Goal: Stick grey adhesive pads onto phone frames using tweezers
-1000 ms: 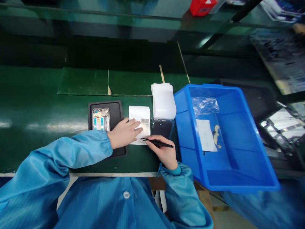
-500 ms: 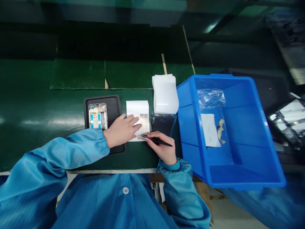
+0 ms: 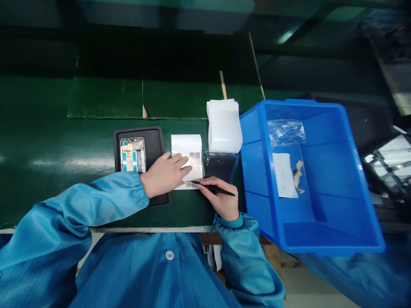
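A white backing sheet with several small grey square stickers lies flat on the green bench. My left hand rests across its left side, fingers spread over the paper. In my right hand is a pair of black tweezers, gripped like a pen. Their tips are at the lower squares near the sheet's bottom edge; whether they pinch one is too small to tell. Left of the sheet, a phone with its inner parts exposed sits in a black tray, its lower end hidden by my left sleeve.
A large blue bin stands at the right, holding clear plastic wrap, a white paper and a yellowish torn scrap. Behind the sheet lies a stack of white sheets, partly over a dark clear-edged pouch.
Both hands keep nearly the same place on and beside the sheet. The whole view has shifted very slightly; nothing has visibly been picked up or let go.
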### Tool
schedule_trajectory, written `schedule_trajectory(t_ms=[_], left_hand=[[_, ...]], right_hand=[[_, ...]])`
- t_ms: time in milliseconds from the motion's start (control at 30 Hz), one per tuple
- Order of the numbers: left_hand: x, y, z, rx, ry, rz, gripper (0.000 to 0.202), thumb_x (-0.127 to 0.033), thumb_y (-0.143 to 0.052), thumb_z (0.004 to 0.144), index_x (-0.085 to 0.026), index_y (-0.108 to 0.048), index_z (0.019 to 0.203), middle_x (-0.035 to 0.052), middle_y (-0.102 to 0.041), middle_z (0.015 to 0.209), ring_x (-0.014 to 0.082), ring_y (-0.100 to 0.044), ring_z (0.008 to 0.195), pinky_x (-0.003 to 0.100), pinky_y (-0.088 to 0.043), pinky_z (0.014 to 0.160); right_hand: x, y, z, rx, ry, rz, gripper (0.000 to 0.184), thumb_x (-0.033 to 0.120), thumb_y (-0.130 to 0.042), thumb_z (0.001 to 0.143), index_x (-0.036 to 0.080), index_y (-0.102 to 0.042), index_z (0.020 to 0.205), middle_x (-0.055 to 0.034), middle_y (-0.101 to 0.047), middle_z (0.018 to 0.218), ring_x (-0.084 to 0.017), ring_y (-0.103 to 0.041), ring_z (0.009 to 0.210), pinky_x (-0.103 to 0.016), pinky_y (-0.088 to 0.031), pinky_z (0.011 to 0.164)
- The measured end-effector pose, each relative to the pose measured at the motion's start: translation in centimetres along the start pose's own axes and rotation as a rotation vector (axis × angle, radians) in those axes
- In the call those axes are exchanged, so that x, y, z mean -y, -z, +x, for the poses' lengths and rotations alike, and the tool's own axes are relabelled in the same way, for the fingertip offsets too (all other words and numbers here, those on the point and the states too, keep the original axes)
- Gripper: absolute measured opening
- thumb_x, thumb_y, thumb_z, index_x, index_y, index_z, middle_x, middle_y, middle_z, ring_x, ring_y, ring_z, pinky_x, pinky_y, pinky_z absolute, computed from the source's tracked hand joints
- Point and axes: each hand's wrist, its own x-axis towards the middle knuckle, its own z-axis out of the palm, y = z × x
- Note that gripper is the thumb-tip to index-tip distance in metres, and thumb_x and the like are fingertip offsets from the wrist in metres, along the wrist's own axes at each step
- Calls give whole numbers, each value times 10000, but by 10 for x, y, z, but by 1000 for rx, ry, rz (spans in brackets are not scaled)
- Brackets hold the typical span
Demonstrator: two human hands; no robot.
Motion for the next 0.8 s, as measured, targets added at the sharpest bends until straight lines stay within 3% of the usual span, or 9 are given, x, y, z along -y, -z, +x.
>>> schedule_trajectory(t_ms=[233, 400, 667, 800], left_hand=[[2, 0, -2, -29, -8, -30, 414, -349, -575, 964, -166, -525, 1333, 136, -554, 1343, 288, -520, 1200, 403, -366, 936], [7, 5, -11, -107, 4, -111, 361, -264, -567, 961, -147, -534, 1301, 126, -552, 1334, 266, -509, 1235, 391, -351, 985], [5, -2, -16, -62, -5, -121, 294, -258, -588, 944, -118, -598, 1202, 136, -564, 1330, 264, -532, 1204, 409, -355, 1003], [5, -4, -16, -49, -3, -106, 276, -263, -565, 957, -112, -616, 1182, 142, -584, 1309, 269, -541, 1197, 414, -355, 1006]], right_hand=[[11, 9, -4, -154, -77, 77, 129, 295, -838, 763, 246, -740, 832, -46, -757, 847, -254, -736, 806, -405, -616, 763], [20, 8, -1, -58, -60, -3, 111, 279, -825, 783, 248, -751, 859, -43, -761, 870, -243, -731, 836, -381, -605, 776], [9, 6, -6, 27, -126, -112, 166, 350, -807, 800, 222, -748, 888, -48, -767, 895, -245, -732, 855, -396, -603, 814], [8, 2, -6, 8, -119, -118, 150, 350, -807, 800, 227, -754, 867, -47, -766, 861, -244, -731, 815, -399, -602, 790]])
